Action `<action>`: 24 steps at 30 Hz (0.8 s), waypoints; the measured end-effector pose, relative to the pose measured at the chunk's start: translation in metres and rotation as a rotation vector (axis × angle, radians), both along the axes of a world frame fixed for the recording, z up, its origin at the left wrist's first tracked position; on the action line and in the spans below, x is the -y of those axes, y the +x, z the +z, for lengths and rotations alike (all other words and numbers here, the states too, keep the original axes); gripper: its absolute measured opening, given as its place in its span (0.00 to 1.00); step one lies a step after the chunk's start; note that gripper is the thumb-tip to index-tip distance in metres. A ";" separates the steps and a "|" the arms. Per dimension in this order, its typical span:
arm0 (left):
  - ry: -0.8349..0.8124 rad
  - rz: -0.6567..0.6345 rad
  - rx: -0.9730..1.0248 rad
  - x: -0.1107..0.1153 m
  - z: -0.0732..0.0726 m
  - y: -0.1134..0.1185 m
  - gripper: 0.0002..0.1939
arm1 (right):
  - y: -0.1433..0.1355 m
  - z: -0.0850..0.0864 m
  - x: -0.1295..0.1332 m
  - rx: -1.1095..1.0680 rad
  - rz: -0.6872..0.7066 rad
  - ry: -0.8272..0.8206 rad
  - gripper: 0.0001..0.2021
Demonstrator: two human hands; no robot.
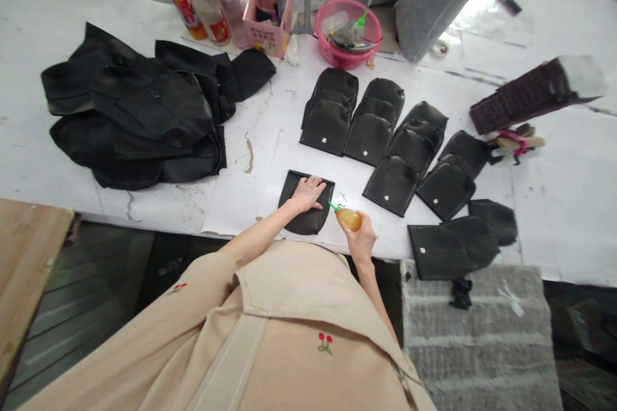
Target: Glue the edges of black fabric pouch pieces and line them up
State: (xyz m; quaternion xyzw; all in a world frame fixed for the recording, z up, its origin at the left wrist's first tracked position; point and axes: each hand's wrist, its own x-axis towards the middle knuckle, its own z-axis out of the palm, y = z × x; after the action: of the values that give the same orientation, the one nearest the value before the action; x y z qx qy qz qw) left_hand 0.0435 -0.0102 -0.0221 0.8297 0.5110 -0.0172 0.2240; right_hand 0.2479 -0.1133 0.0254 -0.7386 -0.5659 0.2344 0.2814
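A flat black leather-like piece (299, 221) with one rounded end lies near the table's front edge. My left hand (308, 194) rests on it, fingers stretched out over its upper part. In my right hand (361, 239) is a squeeze bottle (349, 219) of amber liquid, tilted so its thin green nozzle meets or nearly meets the piece's right edge; I cannot tell which. Overlapping stacks of similar black pieces (324, 122), most with a small pale mark, spread to the right. Another black stack (453, 247) sits close to the front edge.
A heap of black pieces (144, 109) covers the left of the white table (260, 196). Along the back stand drink bottles (231, 3), a pink box (267, 13) and a pink basin (348, 58) with tools. A dark upright bundle (525, 96) stands at right.
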 end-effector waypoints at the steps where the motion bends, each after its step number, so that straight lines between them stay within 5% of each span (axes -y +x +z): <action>1: 0.009 -0.004 -0.013 0.000 0.001 0.000 0.37 | 0.000 0.000 0.002 0.018 0.009 0.005 0.28; 24: 0.062 -0.012 -0.044 0.001 -0.002 0.000 0.36 | -0.004 0.010 0.043 0.056 0.018 -0.038 0.29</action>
State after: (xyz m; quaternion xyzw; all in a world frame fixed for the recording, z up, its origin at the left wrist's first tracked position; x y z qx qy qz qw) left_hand 0.0431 -0.0109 -0.0240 0.8387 0.5112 -0.0210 0.1865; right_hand 0.2444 -0.1561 0.0349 -0.7450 -0.5756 0.2268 0.2495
